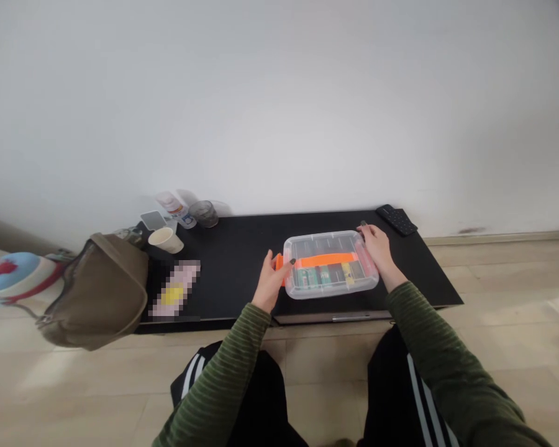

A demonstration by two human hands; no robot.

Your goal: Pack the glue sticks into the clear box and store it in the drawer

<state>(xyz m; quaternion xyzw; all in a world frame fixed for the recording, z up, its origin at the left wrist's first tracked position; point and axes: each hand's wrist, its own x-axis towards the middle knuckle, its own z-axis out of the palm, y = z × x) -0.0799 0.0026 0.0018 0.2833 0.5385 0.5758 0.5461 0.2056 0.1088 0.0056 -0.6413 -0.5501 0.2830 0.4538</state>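
A clear plastic storage box [335, 289] with a lid lies between my hands over the black cabinet top [242, 273]. An orange carrying handle [326, 259] runs across its lid. Through the plastic I make out several small green and yellow packages, too blurred to name. My left hand [270, 282] grips the box's left end, thumb over the lid's edge by an orange latch [279, 267]. At the opposite end my right hand [376, 248] is closed around the right edge, its fingers partly hidden behind the box. The lid is on.
On the cabinet's left stand a paper cup [166, 239], a glass [205, 214] and a white bottle [179, 211] near the wall. A pixelated pink item [181, 279] lies before them. A brown bag [102, 292] overhangs the left end. Dark remote-like objects [397, 220] rest back right.
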